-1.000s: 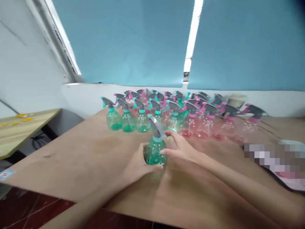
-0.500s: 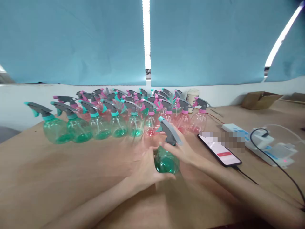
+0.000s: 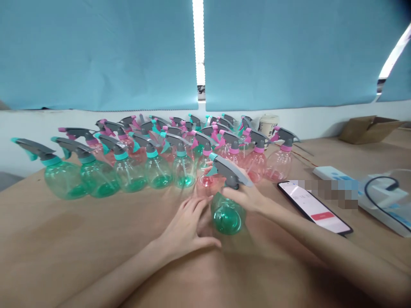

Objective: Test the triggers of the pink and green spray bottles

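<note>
So the step here looks like a one-handed hold: the right hand is wrapped around the neck of a green spray bottle, just under its grey head, and the bottle is tilted, with green liquid showing in the bottom. Can't tell if its base is touching the surface or a bit above it. The left hand is open right beside the bottle, thumb and fingers spread apart (kinda like a cradle with nothing in it), though whether a fingertip brushes the plastic I honestly can't say. The bottle is in front of the lineup, near the pink bottles, while the front-row green bottles sit over to the left. The phone is off to the right, next to the power strip. As for what a move from here calls for, imo it's a steady neck grip, since that one hand seems to be doing all the holding, plus some care with the tilt if the bottle has to stand upright. Also I'd watch that grey head, it's pretty close to the pink ones behind it.
</note>
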Demonstrator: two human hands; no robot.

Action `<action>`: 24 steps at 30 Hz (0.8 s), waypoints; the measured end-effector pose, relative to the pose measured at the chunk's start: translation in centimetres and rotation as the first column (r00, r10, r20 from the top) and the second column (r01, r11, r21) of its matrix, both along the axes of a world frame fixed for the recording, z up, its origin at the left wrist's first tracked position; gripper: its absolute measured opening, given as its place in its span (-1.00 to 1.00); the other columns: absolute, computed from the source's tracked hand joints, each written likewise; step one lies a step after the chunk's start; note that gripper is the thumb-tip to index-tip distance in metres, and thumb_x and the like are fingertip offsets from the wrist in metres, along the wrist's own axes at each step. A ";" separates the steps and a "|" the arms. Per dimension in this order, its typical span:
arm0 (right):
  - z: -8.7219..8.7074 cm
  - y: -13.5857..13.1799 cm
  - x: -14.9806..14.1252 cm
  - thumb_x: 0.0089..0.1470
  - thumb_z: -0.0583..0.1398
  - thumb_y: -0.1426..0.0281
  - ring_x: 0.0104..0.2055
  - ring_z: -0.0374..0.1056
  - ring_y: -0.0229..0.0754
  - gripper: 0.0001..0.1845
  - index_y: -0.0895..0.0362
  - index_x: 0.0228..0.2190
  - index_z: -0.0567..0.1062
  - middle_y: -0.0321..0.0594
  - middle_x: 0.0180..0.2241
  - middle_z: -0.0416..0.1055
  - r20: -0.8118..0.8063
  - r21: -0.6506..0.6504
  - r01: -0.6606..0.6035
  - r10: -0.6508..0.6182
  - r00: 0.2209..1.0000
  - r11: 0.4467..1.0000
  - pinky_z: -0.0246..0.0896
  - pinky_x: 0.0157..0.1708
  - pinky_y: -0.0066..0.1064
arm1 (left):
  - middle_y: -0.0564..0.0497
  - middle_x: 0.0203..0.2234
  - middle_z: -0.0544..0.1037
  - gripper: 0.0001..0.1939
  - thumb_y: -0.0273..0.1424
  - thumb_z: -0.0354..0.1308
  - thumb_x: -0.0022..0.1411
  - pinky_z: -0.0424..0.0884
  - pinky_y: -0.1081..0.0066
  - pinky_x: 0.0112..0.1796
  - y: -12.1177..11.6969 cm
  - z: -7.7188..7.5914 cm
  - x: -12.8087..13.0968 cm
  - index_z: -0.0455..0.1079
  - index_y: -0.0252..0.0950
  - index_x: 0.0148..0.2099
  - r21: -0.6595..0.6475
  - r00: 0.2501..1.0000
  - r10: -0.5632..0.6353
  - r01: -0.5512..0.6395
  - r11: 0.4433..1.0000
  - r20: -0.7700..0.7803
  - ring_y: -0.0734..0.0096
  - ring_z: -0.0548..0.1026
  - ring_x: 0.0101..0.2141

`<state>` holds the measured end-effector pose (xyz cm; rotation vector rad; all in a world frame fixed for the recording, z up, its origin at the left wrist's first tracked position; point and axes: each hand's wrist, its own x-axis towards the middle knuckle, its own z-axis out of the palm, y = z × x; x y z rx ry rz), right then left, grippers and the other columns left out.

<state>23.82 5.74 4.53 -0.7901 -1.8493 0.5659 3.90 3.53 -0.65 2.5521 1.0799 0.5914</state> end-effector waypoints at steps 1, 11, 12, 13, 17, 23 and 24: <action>0.0 0.2 -0.2 -0.23 0.06 0.52 -0.55 0.07 -0.33 -0.49 0.06 -0.14 0.37 -0.43 -0.53 0.18 -0.016 -0.007 -0.033 0.033 0.999 0.999 0.16 -0.45 -0.42 | -0.11 0.10 0.26 -0.04 0.07 0.27 -0.11 0.11 -0.02 0.05 0.1 0.0 -0.4 -0.04 -0.08 0.26 -0.001 1.000 -0.001 0.001 1.000 -0.018 -0.10 0.20 0.09; -0.4 0.9 0.6 -0.15 0.08 0.51 -0.56 0.05 -0.35 -0.44 0.01 -0.03 0.34 -0.38 -0.48 0.28 0.004 -0.105 -0.079 0.080 0.997 0.991 0.06 -0.55 -0.47 | -0.11 0.16 0.20 -0.36 -0.11 0.11 0.19 0.12 0.08 0.08 0.0 -0.3 -1.5 0.03 -0.17 0.23 0.046 0.990 0.016 -0.010 0.999 -0.138 0.07 0.11 0.16; -0.4 0.8 0.7 -0.15 0.08 0.51 -0.57 0.01 -0.35 -0.46 0.03 -0.05 0.35 -0.39 -0.50 0.25 0.004 -0.114 -0.083 0.084 0.996 0.990 0.03 -0.56 -0.47 | -0.11 0.15 0.20 -0.37 -0.13 0.11 0.20 0.13 0.09 0.08 0.0 -0.4 -1.5 0.02 -0.17 0.23 0.056 0.990 0.021 -0.013 0.998 -0.139 0.08 0.12 0.15; -0.4 0.8 0.7 -0.15 0.08 0.52 -0.57 -0.01 -0.35 -0.50 0.04 -0.08 0.36 -0.40 -0.51 0.22 0.005 -0.121 -0.088 0.090 0.996 0.989 0.01 -0.56 -0.47 | -0.11 0.15 0.20 -0.38 -0.15 0.11 0.20 0.14 0.10 0.07 0.0 -0.4 -1.5 0.02 -0.17 0.23 0.064 0.990 0.025 -0.017 0.998 -0.139 0.09 0.13 0.15; -0.3 0.3 0.7 -0.17 0.10 0.53 -0.55 -0.05 -0.34 -0.59 0.05 -0.19 0.38 -0.43 -0.56 0.09 0.017 -0.111 -0.054 0.057 0.998 0.992 -0.03 -0.57 -0.48 | -0.12 0.13 0.22 -0.42 -0.18 0.10 0.21 0.14 0.10 0.08 0.1 -0.4 -1.4 0.04 -0.19 0.22 0.085 0.990 0.033 -0.021 0.996 -0.140 0.10 0.15 0.14; 0.2 -0.4 0.6 -0.13 0.09 0.50 -0.58 0.06 -0.31 -0.59 0.02 -0.17 0.42 -0.42 -0.62 0.13 0.009 -0.222 0.004 -0.002 1.000 0.975 0.05 -0.58 -0.47 | -0.13 0.11 0.26 -0.48 -0.21 0.06 0.25 0.14 0.12 0.08 0.0 -0.2 -1.3 0.07 -0.26 0.19 0.077 0.988 0.021 -0.010 0.997 -0.151 0.14 0.17 0.13; 0.3 -0.5 0.5 -0.12 0.08 0.50 -0.57 0.11 -0.30 -0.60 0.03 -0.18 0.43 -0.41 -0.61 0.17 0.008 -0.247 0.000 0.002 1.000 0.969 0.09 -0.56 -0.46 | -0.13 0.10 0.27 -0.49 -0.22 0.06 0.25 0.15 0.13 0.08 0.0 -0.1 -1.3 0.08 -0.26 0.18 0.071 0.988 0.023 -0.012 0.997 -0.151 0.14 0.17 0.13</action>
